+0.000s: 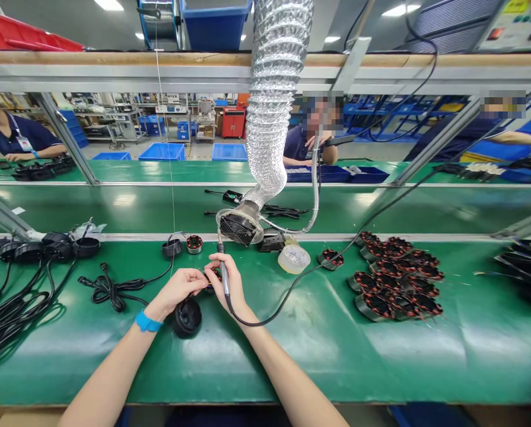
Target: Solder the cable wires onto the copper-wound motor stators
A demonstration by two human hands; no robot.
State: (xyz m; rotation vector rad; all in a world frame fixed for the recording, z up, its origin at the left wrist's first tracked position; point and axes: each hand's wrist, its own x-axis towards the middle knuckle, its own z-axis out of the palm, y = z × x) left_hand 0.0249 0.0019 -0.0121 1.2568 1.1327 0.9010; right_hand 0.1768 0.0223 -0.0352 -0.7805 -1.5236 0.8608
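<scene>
Fingertips nearly together, a worker's left hand (pixel 180 289) meets a small coil (pixel 212 289) mid-counter (pixel 301 362), its grip unclear; the right hand (pixel 235 287) curls around a soldering iron (pixel 225 274). The piece looks unfinished, with loose coils (pixel 374 310) toward the right edge, corded cups (pixel 28 252) by the left.

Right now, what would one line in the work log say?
left hand: fingers at wound core | right hand: holding corded pen-like tool | black cup: by left hand | fan: beyond both hands | core cluster: right
</scene>
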